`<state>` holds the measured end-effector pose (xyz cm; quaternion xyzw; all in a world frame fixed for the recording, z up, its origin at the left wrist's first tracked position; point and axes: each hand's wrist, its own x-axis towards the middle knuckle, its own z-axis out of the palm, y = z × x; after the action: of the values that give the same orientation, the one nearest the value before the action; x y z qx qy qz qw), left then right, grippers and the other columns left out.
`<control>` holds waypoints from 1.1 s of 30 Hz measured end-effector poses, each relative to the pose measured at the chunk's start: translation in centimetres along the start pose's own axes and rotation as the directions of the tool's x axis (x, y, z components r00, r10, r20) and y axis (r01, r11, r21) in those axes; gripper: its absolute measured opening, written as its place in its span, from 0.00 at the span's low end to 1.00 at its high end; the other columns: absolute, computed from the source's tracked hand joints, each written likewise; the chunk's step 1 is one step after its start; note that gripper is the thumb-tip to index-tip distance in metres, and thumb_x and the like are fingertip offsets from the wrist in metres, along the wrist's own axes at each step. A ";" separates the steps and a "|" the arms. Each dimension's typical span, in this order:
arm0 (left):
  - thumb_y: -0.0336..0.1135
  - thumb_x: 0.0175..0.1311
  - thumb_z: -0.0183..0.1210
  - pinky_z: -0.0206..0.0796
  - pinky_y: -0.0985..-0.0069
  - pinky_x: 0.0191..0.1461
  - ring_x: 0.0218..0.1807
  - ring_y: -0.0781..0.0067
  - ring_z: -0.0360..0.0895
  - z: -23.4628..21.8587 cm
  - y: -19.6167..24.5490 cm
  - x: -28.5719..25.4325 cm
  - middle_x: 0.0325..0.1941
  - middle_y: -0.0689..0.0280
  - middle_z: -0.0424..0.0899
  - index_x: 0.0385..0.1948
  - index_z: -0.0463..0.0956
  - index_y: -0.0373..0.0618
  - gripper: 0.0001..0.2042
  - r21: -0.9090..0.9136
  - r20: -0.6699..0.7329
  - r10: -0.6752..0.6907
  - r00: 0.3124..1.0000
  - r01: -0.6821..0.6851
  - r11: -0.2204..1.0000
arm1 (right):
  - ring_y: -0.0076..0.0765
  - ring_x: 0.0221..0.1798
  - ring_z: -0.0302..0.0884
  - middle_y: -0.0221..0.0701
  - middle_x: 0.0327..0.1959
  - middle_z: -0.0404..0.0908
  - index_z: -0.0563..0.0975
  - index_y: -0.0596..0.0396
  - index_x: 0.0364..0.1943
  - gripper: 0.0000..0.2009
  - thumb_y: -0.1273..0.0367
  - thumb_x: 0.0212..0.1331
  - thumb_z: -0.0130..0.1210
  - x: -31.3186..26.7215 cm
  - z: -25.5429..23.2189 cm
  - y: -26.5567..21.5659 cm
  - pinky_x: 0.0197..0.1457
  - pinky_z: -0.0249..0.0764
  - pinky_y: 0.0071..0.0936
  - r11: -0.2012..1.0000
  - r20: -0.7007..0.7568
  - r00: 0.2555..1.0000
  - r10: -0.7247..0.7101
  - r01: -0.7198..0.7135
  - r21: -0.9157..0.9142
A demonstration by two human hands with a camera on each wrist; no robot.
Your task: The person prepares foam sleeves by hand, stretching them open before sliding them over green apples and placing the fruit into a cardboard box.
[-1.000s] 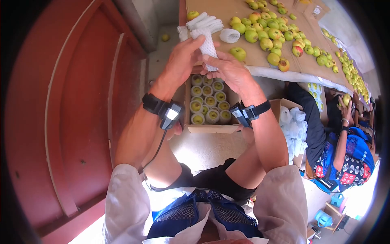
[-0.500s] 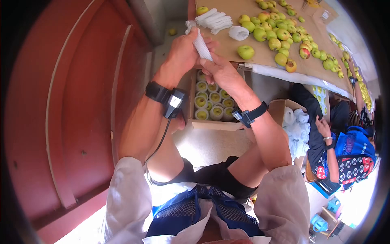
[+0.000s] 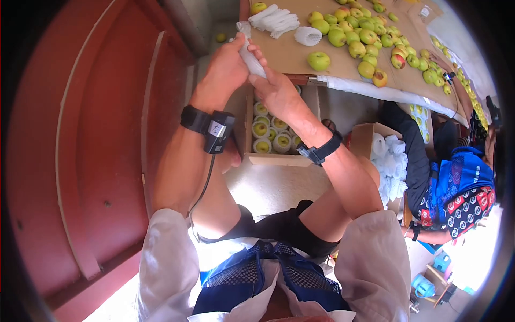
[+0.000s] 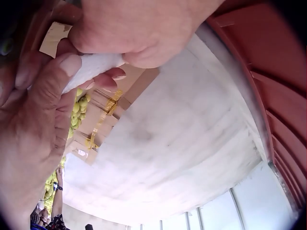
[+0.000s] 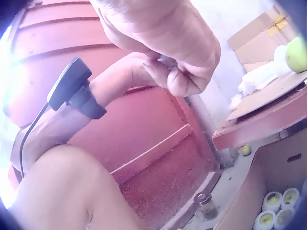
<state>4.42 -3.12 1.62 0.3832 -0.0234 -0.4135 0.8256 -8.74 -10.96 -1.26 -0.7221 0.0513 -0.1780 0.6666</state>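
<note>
A white foam sleeve (image 3: 252,60) is stretched between both hands above the table's near left corner. My left hand (image 3: 226,67) grips its upper part, with a bunched end sticking out past the fingers. My right hand (image 3: 279,94) pinches the lower end between thumb and fingers. In the left wrist view the sleeve (image 4: 91,69) runs between the two hands. More foam sleeves (image 3: 274,20) lie flat in a pile on the table, beside one opened sleeve (image 3: 308,36) and a single green apple (image 3: 318,60).
Many apples (image 3: 368,36) cover the cardboard-topped table (image 3: 292,58). Below its edge stands a box (image 3: 279,160) of sleeved apples; a box of white foam (image 3: 389,161) is to the right. Another person (image 3: 461,188) sits at far right. A red door (image 3: 102,134) fills the left side.
Both hands, with the sleeve between them, have shifted left in the head view. The sleeve now looks narrower than a second ago. The other person's arms have moved.
</note>
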 end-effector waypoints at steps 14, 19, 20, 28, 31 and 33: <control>0.55 0.74 0.56 0.75 0.62 0.50 0.50 0.57 0.81 -0.3 0.9 0.1 0.43 0.61 0.80 0.48 0.73 0.39 0.23 0.148 0.343 -0.060 0.938 0.009 0.989 | 0.23 0.29 0.62 0.25 0.30 0.68 0.76 0.59 0.47 0.14 0.61 0.76 0.52 0.6 -4.1 -1.4 0.32 0.61 0.20 0.583 0.424 0.870 0.250 -0.485 0.652; 0.56 0.72 0.58 0.76 0.62 0.57 0.52 0.53 0.81 1.5 0.7 -0.8 0.41 0.63 0.79 0.47 0.73 0.41 0.24 0.109 0.341 -0.066 0.938 0.030 0.994 | 0.21 0.28 0.57 0.23 0.29 0.66 0.75 0.56 0.50 0.17 0.56 0.75 0.51 1.0 -3.9 -1.5 0.31 0.55 0.21 0.545 0.491 0.844 0.218 -0.522 0.656; 0.56 0.72 0.58 0.76 0.62 0.57 0.53 0.53 0.81 1.2 0.7 -0.6 0.39 0.64 0.78 0.45 0.73 0.41 0.23 0.107 0.350 -0.056 0.935 0.019 0.994 | 0.22 0.28 0.57 0.23 0.29 0.66 0.75 0.56 0.50 0.17 0.56 0.75 0.51 1.1 -4.0 -1.6 0.31 0.55 0.21 0.534 0.497 0.836 0.232 -0.537 0.653; 0.51 0.73 0.59 0.68 0.72 0.37 0.32 0.72 0.70 0.5 1.9 0.0 0.24 0.72 0.66 0.32 0.70 0.46 0.18 -0.117 0.300 0.097 0.949 -0.065 0.991 | 0.24 0.28 0.68 0.28 0.29 0.74 0.77 0.61 0.47 0.18 0.56 0.74 0.53 2.5 -5.3 -1.1 0.29 0.62 0.21 0.771 0.505 0.809 0.299 -0.517 0.371; 0.41 0.73 0.61 0.61 0.74 0.33 0.26 0.76 0.62 0.4 2.2 -0.4 0.24 0.73 0.65 0.33 0.71 0.44 0.13 -0.114 0.175 0.137 0.975 -0.118 0.986 | 0.24 0.31 0.74 0.34 0.38 0.82 0.79 0.61 0.48 0.13 0.65 0.75 0.50 4.0 -6.7 -1.0 0.31 0.68 0.21 0.857 0.268 0.868 0.419 -0.475 0.198; 0.37 0.72 0.61 0.61 0.75 0.33 0.25 0.77 0.62 0.1 2.2 -0.6 0.25 0.72 0.66 0.35 0.73 0.42 0.10 -0.122 0.156 0.146 0.977 -0.128 0.984 | 0.26 0.34 0.77 0.35 0.45 0.82 0.79 0.61 0.51 0.13 0.68 0.74 0.48 5.3 -8.3 0.7 0.32 0.68 0.21 0.889 0.049 0.910 0.411 -0.412 0.201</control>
<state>5.49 -1.97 3.31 0.2988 -0.0946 -0.3863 0.8675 -6.42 -20.47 -0.51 -0.6221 0.1825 -0.0353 0.7606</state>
